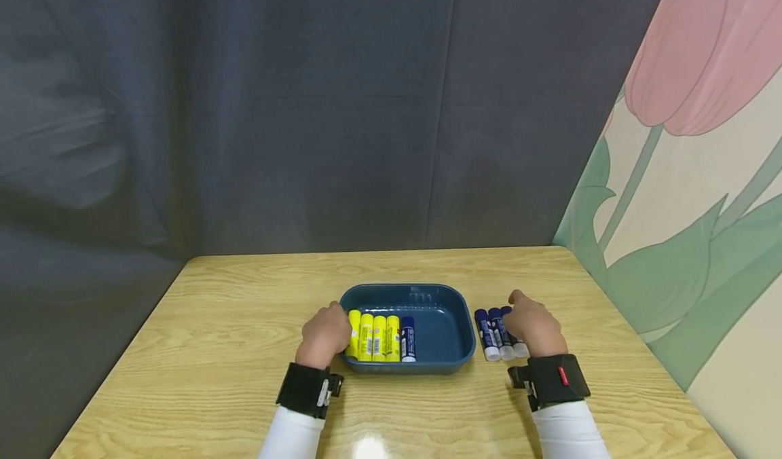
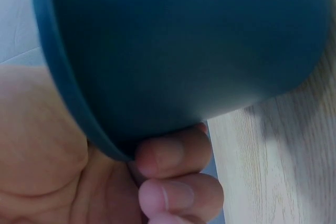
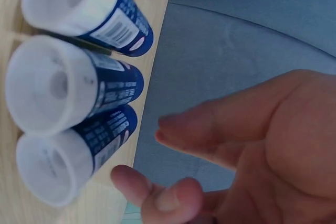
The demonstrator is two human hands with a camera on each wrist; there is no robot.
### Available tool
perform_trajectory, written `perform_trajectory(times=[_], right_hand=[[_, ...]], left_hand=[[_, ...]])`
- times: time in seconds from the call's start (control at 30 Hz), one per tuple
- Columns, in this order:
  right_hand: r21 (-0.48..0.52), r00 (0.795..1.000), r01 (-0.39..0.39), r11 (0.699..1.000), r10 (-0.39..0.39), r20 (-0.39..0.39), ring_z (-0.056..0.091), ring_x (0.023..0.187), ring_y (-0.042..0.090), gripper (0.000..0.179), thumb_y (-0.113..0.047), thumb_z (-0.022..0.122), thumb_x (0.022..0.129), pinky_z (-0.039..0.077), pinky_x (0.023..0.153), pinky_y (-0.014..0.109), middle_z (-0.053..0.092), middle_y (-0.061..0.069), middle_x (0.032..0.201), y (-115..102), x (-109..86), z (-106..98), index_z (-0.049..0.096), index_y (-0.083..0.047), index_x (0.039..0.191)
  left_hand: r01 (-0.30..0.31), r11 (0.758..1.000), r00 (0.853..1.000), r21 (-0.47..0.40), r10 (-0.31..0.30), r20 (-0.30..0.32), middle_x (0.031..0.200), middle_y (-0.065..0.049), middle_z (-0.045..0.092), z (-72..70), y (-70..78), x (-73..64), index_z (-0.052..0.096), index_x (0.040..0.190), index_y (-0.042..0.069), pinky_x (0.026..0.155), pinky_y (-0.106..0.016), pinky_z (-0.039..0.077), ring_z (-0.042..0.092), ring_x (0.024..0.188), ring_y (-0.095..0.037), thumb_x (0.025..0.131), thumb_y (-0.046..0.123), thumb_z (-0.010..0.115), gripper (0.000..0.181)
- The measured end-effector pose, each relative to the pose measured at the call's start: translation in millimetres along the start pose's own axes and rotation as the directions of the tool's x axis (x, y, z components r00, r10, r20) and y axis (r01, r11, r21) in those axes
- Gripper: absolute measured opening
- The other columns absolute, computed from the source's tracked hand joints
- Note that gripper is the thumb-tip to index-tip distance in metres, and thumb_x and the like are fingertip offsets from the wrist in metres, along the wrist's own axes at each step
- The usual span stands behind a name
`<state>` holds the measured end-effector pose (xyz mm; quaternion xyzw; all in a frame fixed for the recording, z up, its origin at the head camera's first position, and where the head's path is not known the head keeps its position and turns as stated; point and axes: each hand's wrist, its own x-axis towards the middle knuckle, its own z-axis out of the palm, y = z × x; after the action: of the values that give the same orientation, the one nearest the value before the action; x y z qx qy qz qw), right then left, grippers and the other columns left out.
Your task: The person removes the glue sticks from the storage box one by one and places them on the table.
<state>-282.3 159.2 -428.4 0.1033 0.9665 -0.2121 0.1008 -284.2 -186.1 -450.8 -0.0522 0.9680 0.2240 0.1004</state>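
Note:
My left hand (image 1: 324,333) grips the left end of a dark teal tray (image 1: 442,333). In the left wrist view, its fingers (image 2: 181,153) curl under the tray's rim. Several yellow glue sticks (image 1: 379,338) lie side by side at the tray's left, with one blue glue stick (image 1: 408,340) at the end of their row. Right of the tray, three blue glue sticks (image 1: 487,335) with white ends lie on the table. My right hand (image 1: 534,323) hovers over the rightmost one, partly hiding it. In the right wrist view, its thumb and fingers are spread apart, holding nothing.
The wooden table (image 1: 244,323) carries the tray and the loose glue sticks. Behind it hangs a dark grey cloth (image 1: 318,119). A wall painted with tulips (image 1: 684,255) borders the table's right side.

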Motion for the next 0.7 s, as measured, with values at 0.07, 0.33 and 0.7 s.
perform_trajectory(times=[0.07, 0.33, 0.7], right_hand=[[0.005, 1.000, 0.006, 1.000, -0.006, -0.017, 0.060, 0.091, 0.039, 0.049, -0.009, 0.051, 0.091, 0.049, 0.069, 0.050, 0.057, 0.037, 0.122, -1, -1.1, 0, 0.043, 0.007, 0.137], [0.004, 0.991, 0.050, 0.999, -0.049, -0.122, 0.055, 0.072, 0.030, 0.046, -0.014, 0.052, 0.092, 0.040, 0.055, 0.037, 0.063, 0.026, 0.098, -15, -7.7, 0, 0.046, 0.007, 0.132], [0.015, 0.965, 0.136, 0.991, -0.129, -0.229, 0.050, 0.059, 0.025, 0.044, -0.014, 0.052, 0.091, 0.036, 0.048, 0.035, 0.058, 0.015, 0.076, -31, -13.8, 7, 0.049, 0.007, 0.130]], left_hand=[[-0.004, 1.000, 1.000, -0.001, 0.004, 0.001, 0.080, -0.012, 0.055, -0.2, -0.4, 0.0, 0.051, 0.128, -0.008, 0.059, -0.033, 0.045, 0.057, 0.068, -0.022, 0.102, 0.013, 0.050, 0.034], [-0.001, 1.000, 1.000, -0.006, 0.001, -0.002, 0.081, -0.012, 0.055, 1.1, -1.6, 0.4, 0.051, 0.129, -0.008, 0.058, -0.033, 0.045, 0.056, 0.068, -0.023, 0.101, 0.013, 0.049, 0.034], [-0.005, 1.000, 1.000, -0.011, 0.005, -0.005, 0.081, -0.012, 0.055, 0.9, -1.9, 1.6, 0.051, 0.129, -0.008, 0.059, -0.034, 0.045, 0.056, 0.068, -0.023, 0.101, 0.013, 0.049, 0.034]])
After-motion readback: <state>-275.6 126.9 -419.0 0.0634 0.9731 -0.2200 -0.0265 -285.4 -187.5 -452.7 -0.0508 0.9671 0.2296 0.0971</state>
